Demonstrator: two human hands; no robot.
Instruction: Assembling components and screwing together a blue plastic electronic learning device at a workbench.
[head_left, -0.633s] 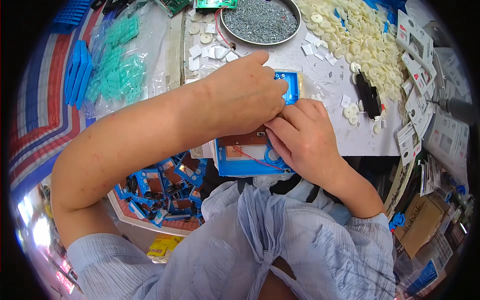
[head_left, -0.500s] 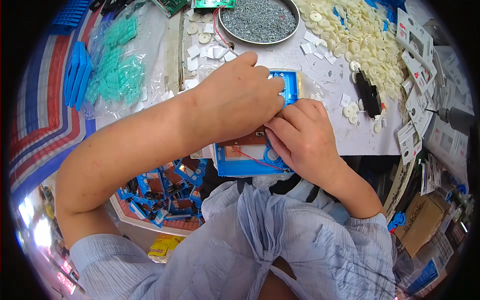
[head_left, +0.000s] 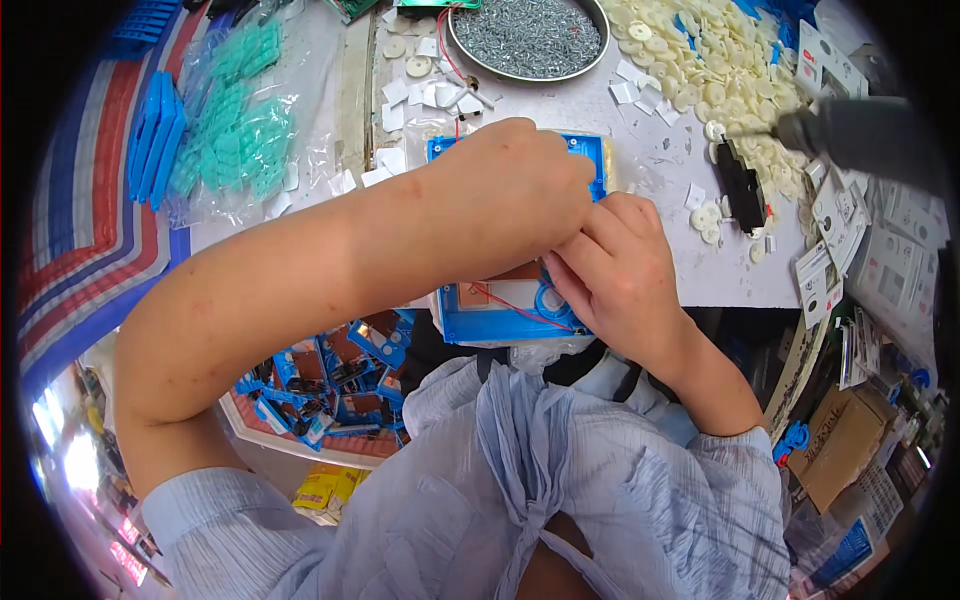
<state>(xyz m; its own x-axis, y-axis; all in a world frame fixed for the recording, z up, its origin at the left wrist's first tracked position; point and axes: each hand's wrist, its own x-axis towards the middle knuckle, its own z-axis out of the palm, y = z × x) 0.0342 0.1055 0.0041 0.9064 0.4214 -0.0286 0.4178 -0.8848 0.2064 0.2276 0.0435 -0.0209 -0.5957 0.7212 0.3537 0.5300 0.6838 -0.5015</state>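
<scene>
A blue plastic casing (head_left: 500, 328) lies at the table's near edge in front of me, with a brown circuit board (head_left: 522, 271), red wires and a round blue ring inside it. My left hand (head_left: 525, 195) is closed over the casing, its arm crossing from the left, and its fingertips are hidden beneath the knuckles. Close against it, my right hand (head_left: 625, 265) rests over the casing's right side, thumb and fingers drawn together. What either hand pinches cannot be made out.
Beyond the casing stands a round metal tray (head_left: 480, 52) of small screws. Cream plastic discs (head_left: 690, 60) are heaped at the back right, near a dark screwdriver-like tool (head_left: 860, 140). Bagged green parts (head_left: 240, 140) lie left. Below left, a bin (head_left: 250, 437) holds several blue assemblies.
My left fist has moved right over the casing, uncovering its far left corner. My right hand has shifted slightly. The dark tool at the right has swung further into view, up and leftward.
</scene>
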